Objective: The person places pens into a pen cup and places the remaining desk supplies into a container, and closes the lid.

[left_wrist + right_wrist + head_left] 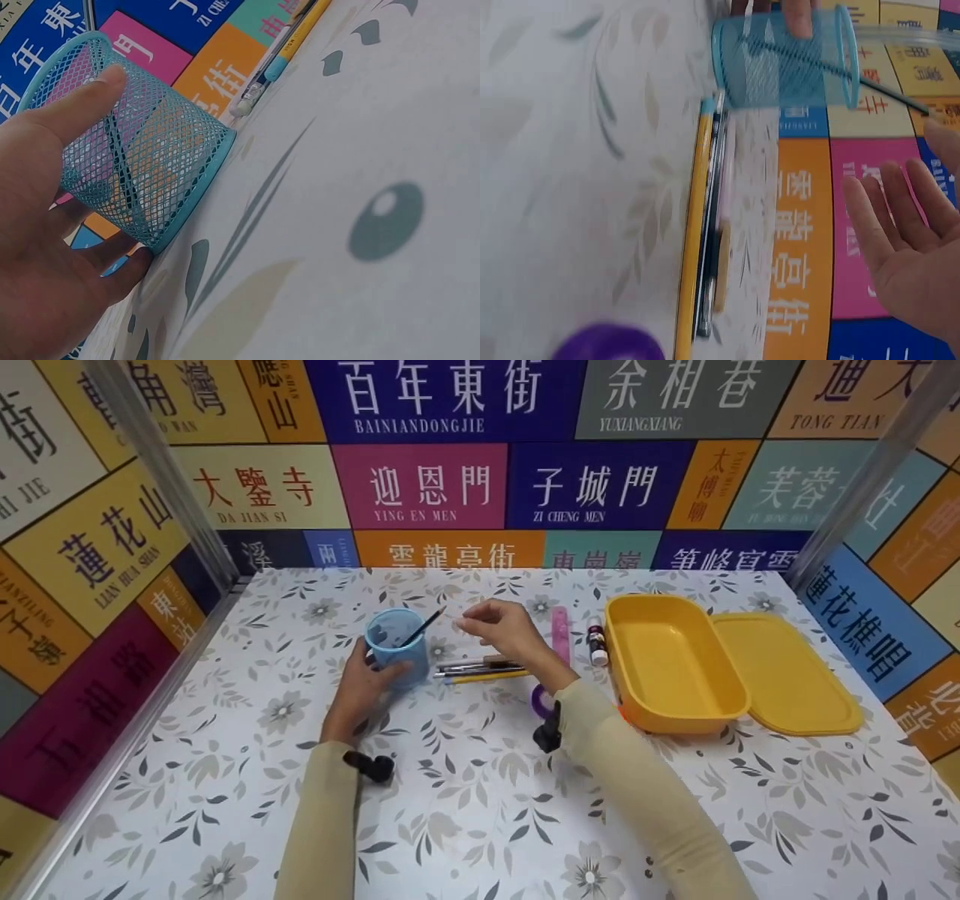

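My left hand (360, 690) grips a light blue mesh pen cup (165, 150) from its left side, thumb across the front and fingers around the back. The cup stands upright on the table. One dark pencil (422, 628) leans inside it, its tip rising above the rim toward the right. My right hand (506, 628) hovers just right of that tip with nothing in it; its fingers look extended and apart in the right wrist view. Below it, several pens and pencils (705, 217), one of them a yellow pencil (694, 232), lie side by side at the cup's base.
Past my right hand lie a pink ruler (560, 630), a small dark bottle with a white cap (597, 645) and a purple ring (540, 702), partly behind the wrist. Farther right sits a yellow box (675, 720) beside its yellow lid (795, 675). Patterned walls (420, 484) enclose the flowered table.
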### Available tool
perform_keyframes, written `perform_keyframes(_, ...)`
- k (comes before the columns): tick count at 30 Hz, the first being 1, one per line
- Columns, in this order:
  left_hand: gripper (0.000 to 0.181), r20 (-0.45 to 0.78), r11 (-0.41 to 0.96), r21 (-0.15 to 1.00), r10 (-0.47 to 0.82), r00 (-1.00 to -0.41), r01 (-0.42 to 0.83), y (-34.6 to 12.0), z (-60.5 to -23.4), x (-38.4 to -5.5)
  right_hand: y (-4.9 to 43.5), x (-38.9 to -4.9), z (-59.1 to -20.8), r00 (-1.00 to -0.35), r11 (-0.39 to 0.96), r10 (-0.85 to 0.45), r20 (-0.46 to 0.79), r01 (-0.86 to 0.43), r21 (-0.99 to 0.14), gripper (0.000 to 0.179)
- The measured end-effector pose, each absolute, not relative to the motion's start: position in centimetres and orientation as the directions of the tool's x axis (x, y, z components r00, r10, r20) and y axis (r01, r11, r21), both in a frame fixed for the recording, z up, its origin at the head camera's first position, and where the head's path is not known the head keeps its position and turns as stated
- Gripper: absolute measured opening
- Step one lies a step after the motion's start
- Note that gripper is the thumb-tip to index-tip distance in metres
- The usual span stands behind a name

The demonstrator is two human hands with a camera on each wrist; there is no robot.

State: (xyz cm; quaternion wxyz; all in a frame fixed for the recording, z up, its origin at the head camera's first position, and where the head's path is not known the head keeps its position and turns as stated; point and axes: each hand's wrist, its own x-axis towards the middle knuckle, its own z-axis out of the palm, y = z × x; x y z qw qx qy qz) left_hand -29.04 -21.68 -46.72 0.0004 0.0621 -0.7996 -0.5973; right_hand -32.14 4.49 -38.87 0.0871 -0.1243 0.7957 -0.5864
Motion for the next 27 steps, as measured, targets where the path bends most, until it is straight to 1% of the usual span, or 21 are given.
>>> perform_keyframes(7, 0.096, -0.048, 0.260, 0.963, -0.085, -0.995, -0.069, -21.8, -46.9, -28.9, 7.7, -32.8, -39.3, -0.921, 0.388, -0.389, -0.011, -0.153, -0.909, 0.032)
perform_keyframes(12, 0.098, -0.046, 0.252, 0.965, -0.092, -0.995, -0.068, -21.7, -46.9, -28.9, 9.7, -33.2, -39.7, -0.921, 0.472, -0.383, -0.071, -0.129, -0.872, 0.027)
perform_keyframes(16, 0.094, -0.034, 0.250, 0.966, -0.114, -0.993, -0.062, -21.6, -46.9, -28.9, 11.0, -33.5, -40.0, -0.916, 0.540, -0.376, -0.140, -0.094, -0.836, 0.025)
perform_keyframes(22, 0.097, -0.051, 0.233, 0.969, -0.120, -0.992, -0.078, -21.6, -46.8, -29.0, 12.3, -34.0, -40.7, -0.900, 0.596, -0.382, -0.210, -0.066, -0.800, 0.030)
perform_keyframes(27, 0.097, -0.050, 0.215, 0.974, -0.112, -0.992, -0.074, -21.5, -46.9, -29.1, 12.9, -34.2, -41.2, -0.888, 0.639, -0.397, -0.232, -0.087, -0.764, 0.033)
